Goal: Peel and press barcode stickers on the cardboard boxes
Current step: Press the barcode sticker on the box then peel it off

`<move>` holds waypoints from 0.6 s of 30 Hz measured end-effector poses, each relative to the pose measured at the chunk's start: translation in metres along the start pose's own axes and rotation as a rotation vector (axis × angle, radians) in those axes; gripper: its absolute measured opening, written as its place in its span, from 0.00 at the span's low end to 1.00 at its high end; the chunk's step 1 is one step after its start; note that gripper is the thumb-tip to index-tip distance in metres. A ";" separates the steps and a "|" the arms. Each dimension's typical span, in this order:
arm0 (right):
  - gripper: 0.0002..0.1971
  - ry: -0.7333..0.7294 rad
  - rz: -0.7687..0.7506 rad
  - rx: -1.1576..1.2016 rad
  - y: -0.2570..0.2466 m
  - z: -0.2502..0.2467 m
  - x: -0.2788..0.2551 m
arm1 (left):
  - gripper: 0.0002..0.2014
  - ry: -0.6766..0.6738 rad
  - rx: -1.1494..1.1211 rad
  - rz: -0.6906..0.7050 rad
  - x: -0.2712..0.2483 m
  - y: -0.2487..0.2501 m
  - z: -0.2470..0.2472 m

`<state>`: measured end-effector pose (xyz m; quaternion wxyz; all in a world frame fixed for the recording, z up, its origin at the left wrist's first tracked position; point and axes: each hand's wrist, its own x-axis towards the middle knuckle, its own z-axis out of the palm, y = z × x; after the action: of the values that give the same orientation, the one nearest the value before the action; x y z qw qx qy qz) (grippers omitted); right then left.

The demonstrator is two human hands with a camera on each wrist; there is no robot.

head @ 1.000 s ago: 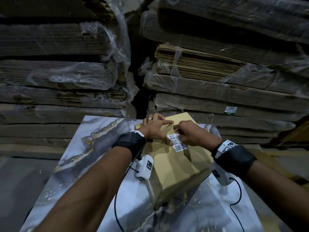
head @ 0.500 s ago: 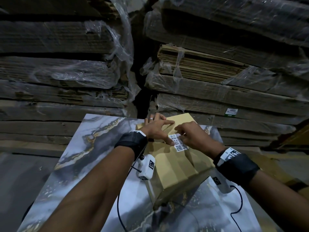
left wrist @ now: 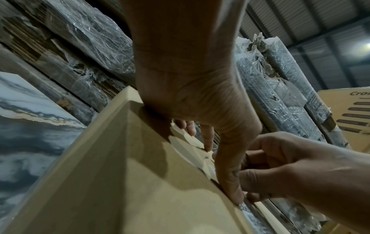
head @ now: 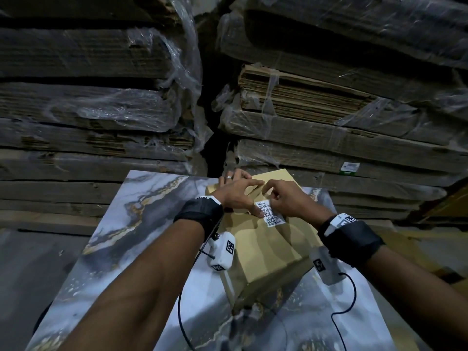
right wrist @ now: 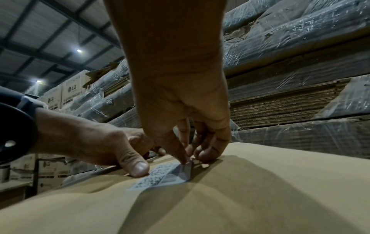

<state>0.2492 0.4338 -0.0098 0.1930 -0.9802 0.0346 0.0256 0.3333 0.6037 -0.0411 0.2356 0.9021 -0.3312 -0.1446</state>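
- Both hands have crept a little further along the label since a second ago; the box and the sticker sit where they were, so I read this as pressing down, not repositioning.
- On the left, the marbled surface (head: pixel 106 224) carries the work, and its flat top gives the box something firm to be pushed against.
- My left hand (head: pixel 235 196) lies spread on the cardboard box (head: pixel 273 252), fingers straight, grasping nothing. Its thumb tip pins the left edge of the barcode sticker (head: pixel 269 214), and the outstretched fingers weigh on the lid, I judge to keep the box from sliding.
- The sticker lies on the box's top face, near the far half, between the two hands and mostly flat against the cardboard.
- My right hand (head: pixel 291 201) arches over the sticker's far right corner. In the right wrist view its fingertips (right wrist: pixel 206 154) bunch at that corner, which stands slightly lifted. I cannot tell whether they pinch the corner or only rub it down.
- Behind, the wrapped stacks of flattened cardboard (head: pixel 354 110) stand close to the box, so I would keep my strokes short.
- My guess: smoothing from the pinned edge toward the right corner should avoid trapping a wrinkle.
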 end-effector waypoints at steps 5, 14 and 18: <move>0.23 0.090 -0.111 -0.012 0.006 0.006 -0.008 | 0.49 0.007 -0.004 0.005 0.000 0.000 0.000; 0.18 0.171 -0.092 -0.080 0.002 0.009 -0.013 | 0.50 -0.007 -0.032 -0.001 0.000 -0.001 0.000; 0.20 0.131 -0.181 -0.260 -0.001 0.008 -0.010 | 0.50 -0.019 -0.062 0.004 -0.002 0.001 -0.002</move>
<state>0.2385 0.4381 -0.0160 0.0633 -0.9956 -0.0450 -0.0517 0.3325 0.6055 -0.0386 0.2608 0.8923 -0.3304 -0.1631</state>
